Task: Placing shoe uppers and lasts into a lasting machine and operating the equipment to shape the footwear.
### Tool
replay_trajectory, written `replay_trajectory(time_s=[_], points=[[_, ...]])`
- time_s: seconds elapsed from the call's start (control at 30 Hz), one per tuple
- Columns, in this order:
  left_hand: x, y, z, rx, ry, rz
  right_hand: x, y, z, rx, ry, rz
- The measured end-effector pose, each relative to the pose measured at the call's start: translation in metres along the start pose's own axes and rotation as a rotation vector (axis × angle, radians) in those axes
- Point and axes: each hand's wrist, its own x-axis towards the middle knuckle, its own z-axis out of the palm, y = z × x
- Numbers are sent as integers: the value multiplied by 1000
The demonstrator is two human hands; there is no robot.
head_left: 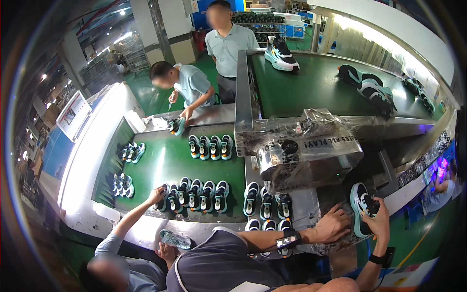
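A dark sneaker with a white and pale teal sole (361, 207) stands toe-up at the right, gripped by my right hand (377, 219) at its collar side. Just left of it, my left hand (333, 225) is over a dark plastic-covered surface, fingers apart, with nothing seen in it. It does not touch the sneaker. Left of my left forearm, several similar sneakers (266, 203) sit in rows on the metal ledge, some partly hidden behind the arm.
A lower green conveyor (209, 168) carries rows of sneakers; an upper green belt (311, 92) carries more. Between them sits a plastic-wrapped machine housing (304, 158). A co-worker (131, 265) at lower left touches a belt sneaker; another (192, 90) handles one opposite; a third person (227, 44) stands behind.
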Motion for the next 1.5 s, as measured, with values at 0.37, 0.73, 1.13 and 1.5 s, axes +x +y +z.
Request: replay_trajectory(time_s=[0.37, 0.73, 1.13, 1.5], points=[[2, -2, -1, 19, 9, 4, -10, 6, 9, -74, 178, 11], [7, 14, 2, -435, 16, -190, -100, 16, 12, 213, 746, -107], [-86, 340, 133, -1448, -785, -406, -489, 21, -52, 482, 1196, 360], [-177, 553, 283, -1307, -1811, -292, -748, 11, -47, 458, 1924, 789]])
